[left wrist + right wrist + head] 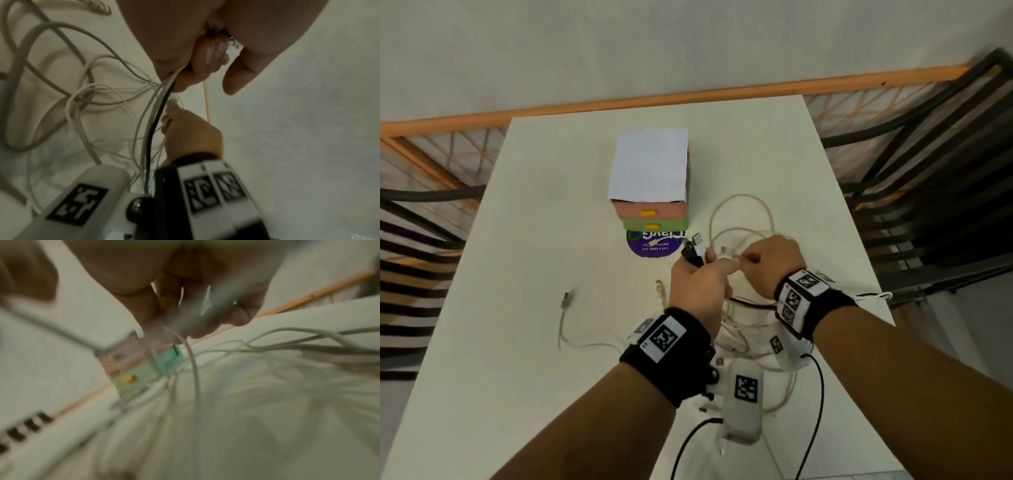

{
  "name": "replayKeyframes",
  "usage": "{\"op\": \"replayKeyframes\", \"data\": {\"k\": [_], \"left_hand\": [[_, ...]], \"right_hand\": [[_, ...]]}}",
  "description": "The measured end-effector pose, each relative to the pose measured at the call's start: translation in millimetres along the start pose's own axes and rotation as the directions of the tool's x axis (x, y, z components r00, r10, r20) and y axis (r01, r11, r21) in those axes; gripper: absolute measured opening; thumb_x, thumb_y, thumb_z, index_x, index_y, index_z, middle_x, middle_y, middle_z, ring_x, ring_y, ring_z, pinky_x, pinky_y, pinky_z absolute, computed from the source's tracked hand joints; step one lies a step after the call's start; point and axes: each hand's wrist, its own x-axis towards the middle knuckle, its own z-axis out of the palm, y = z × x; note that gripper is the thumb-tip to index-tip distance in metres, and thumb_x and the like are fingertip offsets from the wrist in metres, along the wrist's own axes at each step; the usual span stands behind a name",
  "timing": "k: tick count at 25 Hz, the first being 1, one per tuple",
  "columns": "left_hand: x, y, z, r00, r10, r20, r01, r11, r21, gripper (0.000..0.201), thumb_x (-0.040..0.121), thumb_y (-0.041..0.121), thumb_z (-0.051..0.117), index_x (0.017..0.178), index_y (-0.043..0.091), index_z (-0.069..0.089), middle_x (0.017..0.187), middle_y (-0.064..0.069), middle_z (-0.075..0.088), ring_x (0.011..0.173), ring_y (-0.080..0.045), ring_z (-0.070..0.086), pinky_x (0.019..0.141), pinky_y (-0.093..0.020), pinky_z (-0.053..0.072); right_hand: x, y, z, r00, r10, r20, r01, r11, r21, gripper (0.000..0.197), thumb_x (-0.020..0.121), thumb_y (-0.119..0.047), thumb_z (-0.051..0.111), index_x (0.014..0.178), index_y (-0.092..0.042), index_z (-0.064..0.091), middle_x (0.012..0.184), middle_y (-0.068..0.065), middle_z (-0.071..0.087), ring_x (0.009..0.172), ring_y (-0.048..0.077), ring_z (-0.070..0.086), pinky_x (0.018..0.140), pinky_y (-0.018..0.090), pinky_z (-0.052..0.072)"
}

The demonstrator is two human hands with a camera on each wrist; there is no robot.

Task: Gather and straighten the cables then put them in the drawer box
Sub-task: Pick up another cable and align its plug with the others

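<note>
My left hand [697, 274] grips a bundle of cable ends, black and white plugs [695, 248] sticking up out of the fist. In the left wrist view a black cable [156, 116] and white ones run down from that fist. My right hand [763, 258] pinches a thin white cable [193, 363] just right of the left hand. Loose white cables [743, 219] loop on the table behind the hands and tangle below the wrists. The drawer box [650, 181], with pink and green drawers and yellow handles, stands shut at mid-table.
A purple round disc [650, 245] lies in front of the box. One white cable [566, 318] trails at the left on the white table [517, 377]. The table's right edge is close to my right wrist. A dark slatted frame [928, 171] flanks the table.
</note>
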Motion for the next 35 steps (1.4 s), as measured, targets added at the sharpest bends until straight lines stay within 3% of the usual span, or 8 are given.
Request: {"op": "replayKeyframes", "data": {"k": [4,12,17,20,23,27,31,35], "left_hand": [[2.3,6.2,13.2,0.999,0.001,0.050,0.000,1.000,-0.015,0.036,0.084,0.015,0.078,0.069,0.016,0.044,0.053,0.005,0.036,0.041,-0.012,0.033,0.049,-0.029,0.032],[-13.9,23.7,40.1,0.995,0.011,0.103,-0.013,1.000,0.020,0.033,0.098,0.034,0.059,0.078,0.008,0.056,0.056,-0.005,0.057,0.043,-0.017,0.046,0.043,-0.024,0.037],[-17.7,35.3,25.9,0.975,0.002,0.220,0.042,0.979,-0.198,0.042,0.090,0.047,0.062,0.064,0.020,0.044,0.050,0.001,0.038,0.040,-0.011,0.019,0.042,-0.026,0.022],[-24.7,31.8,18.4,0.948,0.133,0.288,-0.174,0.977,0.122,0.045,0.077,0.043,0.079,0.060,0.017,0.048,0.048,0.003,0.037,0.041,-0.012,0.028,0.048,-0.028,0.026],[-26.5,28.0,21.5,0.900,0.272,0.340,-0.435,0.542,0.719,0.036,0.083,0.049,0.073,0.078,0.014,0.068,0.066,0.003,0.061,0.063,-0.014,0.056,0.064,-0.025,0.040],[-23.4,35.1,30.3,0.951,0.293,0.102,-0.298,0.776,0.556,0.053,0.091,0.049,0.063,0.139,0.027,0.056,0.128,0.002,0.069,0.121,-0.020,0.062,0.103,-0.033,0.048],[-28.7,38.1,45.8,0.971,0.211,0.114,-0.236,0.926,0.296,0.022,0.090,0.027,0.072,0.109,0.015,0.074,0.066,0.014,0.073,0.044,0.006,0.047,0.059,-0.026,0.060],[-17.2,45.5,40.5,0.944,0.296,-0.147,-0.279,0.952,0.126,0.015,0.089,0.029,0.072,0.089,0.014,0.075,0.050,0.016,0.054,0.049,-0.004,0.049,0.065,-0.029,0.044]], "right_hand": [[-39.8,-12.8,-40.6,0.980,0.000,-0.200,0.122,0.795,0.594,0.018,0.084,-0.025,0.073,0.068,-0.017,0.077,0.063,0.001,0.072,0.058,0.009,0.064,0.057,0.019,0.051],[-56.0,-4.9,-48.6,0.962,-0.248,-0.117,0.257,0.662,0.704,0.015,0.079,0.006,0.071,0.080,-0.007,0.078,0.067,0.005,0.072,0.059,0.015,0.068,0.060,0.024,0.055],[-47.5,24.1,-45.2,0.990,-0.085,-0.110,0.138,0.687,0.713,0.009,0.083,-0.003,0.072,0.076,-0.008,0.074,0.067,0.006,0.071,0.065,0.015,0.062,0.070,0.033,0.055],[-34.2,27.8,-51.1,0.997,0.071,-0.009,-0.022,0.425,0.905,0.028,0.090,0.004,0.059,0.063,-0.005,0.062,0.056,-0.002,0.062,0.068,0.012,0.060,0.085,0.044,0.053],[-25.9,20.8,-59.0,0.996,0.060,0.070,-0.082,0.211,0.974,0.036,0.087,0.003,0.055,0.054,-0.008,0.048,0.049,0.004,0.046,0.063,0.013,0.057,0.070,0.040,0.048],[-29.1,10.8,-60.3,0.985,-0.101,0.137,-0.101,0.300,0.948,0.024,0.090,-0.013,0.052,0.067,-0.012,0.059,0.055,0.002,0.036,0.051,0.017,0.031,0.058,0.032,0.037],[-35.6,2.4,-53.9,0.965,-0.227,0.135,-0.004,0.498,0.867,0.027,0.093,-0.010,0.052,0.088,-0.029,0.071,0.061,0.002,0.040,0.051,0.013,0.034,0.054,0.030,0.040],[-38.3,5.7,-55.8,0.954,-0.277,0.112,0.097,0.643,0.760,0.027,0.099,-0.007,0.049,0.084,-0.017,0.068,0.060,0.002,0.037,0.051,0.011,0.035,0.057,0.031,0.034]]}}
